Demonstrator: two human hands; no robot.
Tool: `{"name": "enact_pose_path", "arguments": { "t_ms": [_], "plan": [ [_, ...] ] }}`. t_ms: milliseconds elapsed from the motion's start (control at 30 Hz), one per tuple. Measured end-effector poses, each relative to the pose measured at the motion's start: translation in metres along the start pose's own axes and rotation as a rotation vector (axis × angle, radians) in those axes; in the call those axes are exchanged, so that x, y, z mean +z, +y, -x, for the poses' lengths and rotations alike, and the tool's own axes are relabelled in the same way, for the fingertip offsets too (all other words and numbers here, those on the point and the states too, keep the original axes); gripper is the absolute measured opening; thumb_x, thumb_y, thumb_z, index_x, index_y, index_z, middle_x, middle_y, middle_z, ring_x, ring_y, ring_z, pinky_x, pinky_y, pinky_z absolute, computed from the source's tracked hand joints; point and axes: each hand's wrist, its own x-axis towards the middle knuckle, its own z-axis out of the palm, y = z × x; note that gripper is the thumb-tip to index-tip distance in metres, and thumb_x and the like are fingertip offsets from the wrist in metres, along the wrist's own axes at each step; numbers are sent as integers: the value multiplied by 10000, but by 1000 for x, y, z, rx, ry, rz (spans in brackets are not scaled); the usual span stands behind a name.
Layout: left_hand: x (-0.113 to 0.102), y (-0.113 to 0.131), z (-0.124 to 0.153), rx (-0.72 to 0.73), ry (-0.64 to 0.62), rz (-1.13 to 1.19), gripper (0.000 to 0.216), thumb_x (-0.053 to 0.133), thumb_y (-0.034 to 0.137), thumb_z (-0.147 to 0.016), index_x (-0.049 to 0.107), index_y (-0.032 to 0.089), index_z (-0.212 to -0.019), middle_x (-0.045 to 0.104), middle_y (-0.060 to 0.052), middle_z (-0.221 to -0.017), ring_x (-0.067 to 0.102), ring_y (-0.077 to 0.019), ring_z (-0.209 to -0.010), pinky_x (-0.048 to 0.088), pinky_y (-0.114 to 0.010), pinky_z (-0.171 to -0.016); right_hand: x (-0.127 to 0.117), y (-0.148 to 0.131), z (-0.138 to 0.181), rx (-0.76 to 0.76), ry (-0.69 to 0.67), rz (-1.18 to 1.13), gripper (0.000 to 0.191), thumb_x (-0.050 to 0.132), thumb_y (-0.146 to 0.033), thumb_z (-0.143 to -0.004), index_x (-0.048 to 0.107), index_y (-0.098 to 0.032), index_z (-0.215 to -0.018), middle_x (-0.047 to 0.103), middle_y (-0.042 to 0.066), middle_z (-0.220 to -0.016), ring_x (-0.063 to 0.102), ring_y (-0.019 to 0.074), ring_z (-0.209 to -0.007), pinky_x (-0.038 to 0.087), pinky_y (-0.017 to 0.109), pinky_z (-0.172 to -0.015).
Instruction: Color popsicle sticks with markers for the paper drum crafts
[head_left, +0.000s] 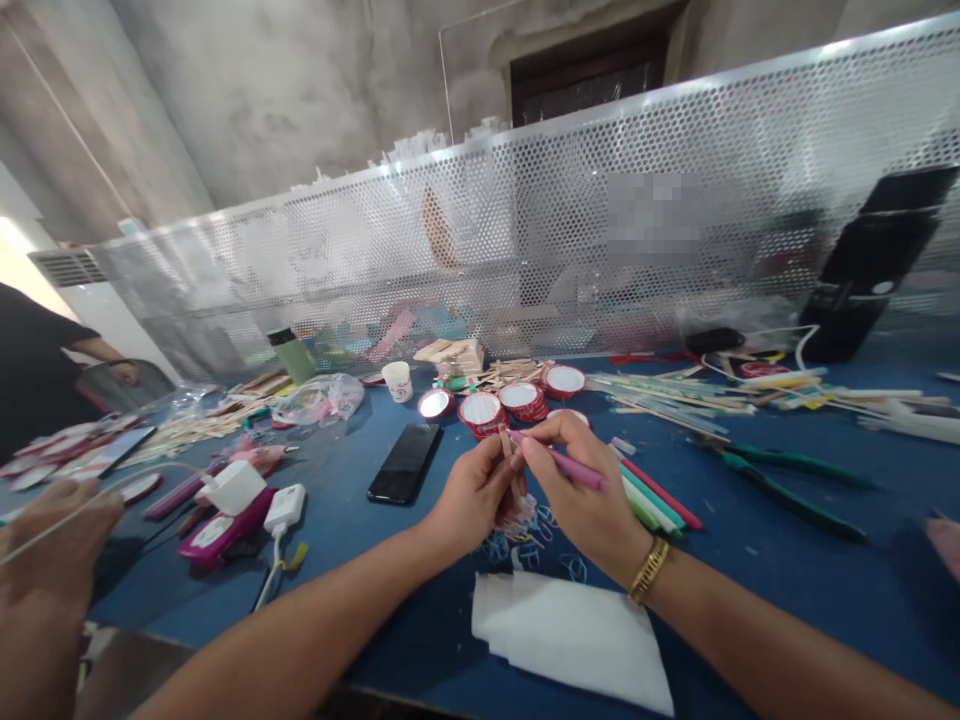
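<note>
a person's left hand (pixel 474 493) pinches a pale strip (pixel 505 442), thumb and fingers clamped together on it, while the right hand (pixel 581 492) grips a purple pen (pixel 579 470) with fingers closed round its barrel. the strip stands between the two sets of fingertips, apparently so one hand can steady it against the other's pen tip; whether tip and strip touch is too small to tell.

loose elastic bands (pixel 534 530) lie just below the fingers, likely kept there for easy reach. coloured markers (pixel 660 497) rest just right of the right fingers, seemingly handy for a swap. folded white paper (pixel 577 630) lies nearer the wearer than the fingers, and a black phone (pixel 405 463) sits left of them, perhaps set aside to leave working room.

beyond the fingertips, round red-sided pieces (pixel 523 400) cluster, some stacked; whether they are tins or tape rolls cannot be told. farther left stand a white paper cup (pixel 397 382), its contents hidden, and a green bottle (pixel 294 357) under a dark cap. between them, a clear plastic bag (pixel 322 400) lies crumpled, its contents indistinct. well left of the fingers, a co-worker's hand (pixel 60 530) shows at the table's edge.
</note>
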Motion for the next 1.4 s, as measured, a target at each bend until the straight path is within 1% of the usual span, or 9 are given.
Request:
{"name": "enact_pose_path", "arguments": {
  "t_ms": [500,633,733,867,933,1033,1167,1267,1400],
  "plan": [
    [0,1,-1,-8,19,-9,398,545,576,-881,517,185,-813,566,21,-628,467,-85,-487,375,-207,-470,-1,3,-1,18,8,8,87,568,-252,-896,594,-212,-823,651,17,-793,613,172,-746,475,317,-690],
    [1,1,-2,-33,12,31,406,558,585,-865,526,183,-819,553,34,-585,454,-83,-443,358,-207,-437,0,4,-2,56,32,-98,50,572,-252,-893,601,-213,-903,655,12,-813,634,166,-742,503,311,-692],
    [2,1,-2,-72,0,57,431,565,609,-846,519,184,-793,526,46,-547,440,-83,-400,341,-206,-397,0,3,-3,63,11,-150,114,536,-250,-914,641,-216,-940,677,18,-849,652,163,-759,523,314,-714],
    [2,3,-2,-94,4,74,446,590,627,-819,518,188,-791,514,53,-543,442,-81,-386,336,-203,-381,-1,1,-4,59,61,-117,64,626,-227,-844,638,-215,-905,693,30,-898,664,187,-826,538,341,-756],
    [2,4,-2,-96,7,73,451,592,631,-815,523,186,-797,512,54,-538,441,-80,-384,333,-202,-383,-1,3,-4,81,60,-125,107,647,-221,-825,610,-215,-925,696,28,-860,674,195,-796,546,356,-743],
    [2,4,-2,-82,5,52,449,569,627,-836,526,182,-794,513,50,-538,448,-78,-392,343,-201,-393,0,8,-3,118,45,-185,74,600,-252,-881,582,-216,-944,695,23,-769,684,199,-727,552,366,-703],
    [2,1,-1,-96,2,54,449,569,634,-832,499,194,-776,515,50,-534,436,-80,-375,349,-201,-364,1,9,-5,47,88,-137,78,583,-278,-900,607,-215,-861,675,20,-761,661,188,-743,536,361,-724],
    [2,0,-1,-89,1,54,460,566,643,-828,487,198,-745,503,47,-514,435,-84,-373,349,-200,-356,-1,3,-6,30,119,-70,89,635,-253,-847,608,-210,-774,664,20,-761,638,178,-723,521,333,-677],
    [2,2,-1,-91,2,62,470,573,652,-816,484,197,-739,507,45,-519,433,-82,-365,355,-201,-347,-3,-3,-6,120,106,-143,118,655,-263,-823,562,-219,-764,596,-24,-640,583,149,-570,481,291,-539]
  ]
}}
